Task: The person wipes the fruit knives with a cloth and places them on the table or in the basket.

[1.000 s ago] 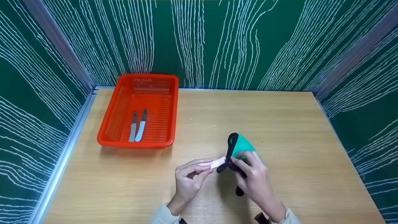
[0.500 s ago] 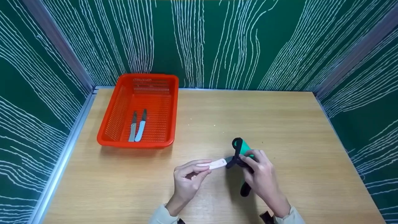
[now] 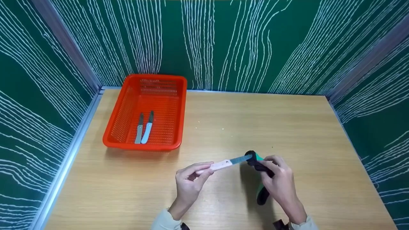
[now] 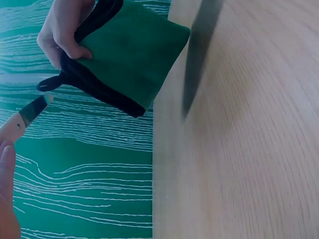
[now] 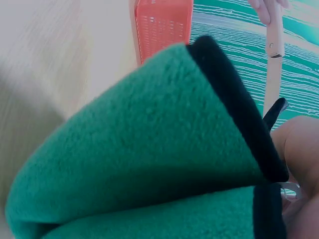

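My left hand (image 3: 188,183) pinches the pale pink handle of a small knife (image 3: 221,165) between thumb and fingers. The bare blade slants up to the right, and its tip overlaps the cloth's dark edge in the head view. In my right hand (image 3: 281,179) is a bunched green cloth (image 5: 139,134) with black edging, gripped near that edge. A small black loop on the cloth sits close to the blade tip in the left wrist view. Part of the cloth hangs below the right hand, over the table.
A red plastic basket (image 3: 143,146) stands at the back left of the wooden table (image 3: 223,108). Inside it lie a grey-handled knife (image 3: 139,133) and a light blue-handled knife (image 3: 147,131), side by side. Green walls with white wavy lines surround the table.
The right hand and cloth have moved right, away from the left hand, along the blade. Most of the blade now shows, where the cloth covered it before.
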Action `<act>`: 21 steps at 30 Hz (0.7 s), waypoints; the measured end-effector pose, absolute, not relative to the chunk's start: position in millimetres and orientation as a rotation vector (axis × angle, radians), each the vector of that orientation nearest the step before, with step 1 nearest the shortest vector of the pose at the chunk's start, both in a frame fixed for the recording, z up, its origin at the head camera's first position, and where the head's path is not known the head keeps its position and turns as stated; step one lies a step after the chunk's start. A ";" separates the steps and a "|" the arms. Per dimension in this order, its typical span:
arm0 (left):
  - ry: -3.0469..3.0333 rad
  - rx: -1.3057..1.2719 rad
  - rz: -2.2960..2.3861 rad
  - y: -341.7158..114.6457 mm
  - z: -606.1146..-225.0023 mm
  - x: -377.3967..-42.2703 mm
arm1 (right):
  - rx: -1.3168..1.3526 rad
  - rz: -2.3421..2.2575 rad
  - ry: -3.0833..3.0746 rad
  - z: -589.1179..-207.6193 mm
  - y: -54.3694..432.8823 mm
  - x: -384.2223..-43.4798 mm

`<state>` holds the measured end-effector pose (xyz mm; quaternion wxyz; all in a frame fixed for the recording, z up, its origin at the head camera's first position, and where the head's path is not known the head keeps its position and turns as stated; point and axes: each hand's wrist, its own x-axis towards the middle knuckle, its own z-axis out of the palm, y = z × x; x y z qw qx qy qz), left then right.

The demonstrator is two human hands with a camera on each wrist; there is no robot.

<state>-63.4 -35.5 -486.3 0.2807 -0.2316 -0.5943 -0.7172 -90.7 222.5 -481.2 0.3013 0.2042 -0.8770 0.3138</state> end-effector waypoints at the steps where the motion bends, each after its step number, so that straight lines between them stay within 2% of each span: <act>1: -1.581 -0.623 -1.927 -35.0 -490.1 -64.8 | 0.538 0.850 -2.327 -481.8 222.4 -90.3; 9: -1.487 -0.563 -2.011 -30.3 -508.8 -71.1 | 0.500 0.938 -2.377 -481.4 222.7 -87.2; 21: -1.584 -0.311 -2.133 -28.7 -506.2 -68.2 | 0.434 1.016 -2.327 -478.4 227.6 -85.3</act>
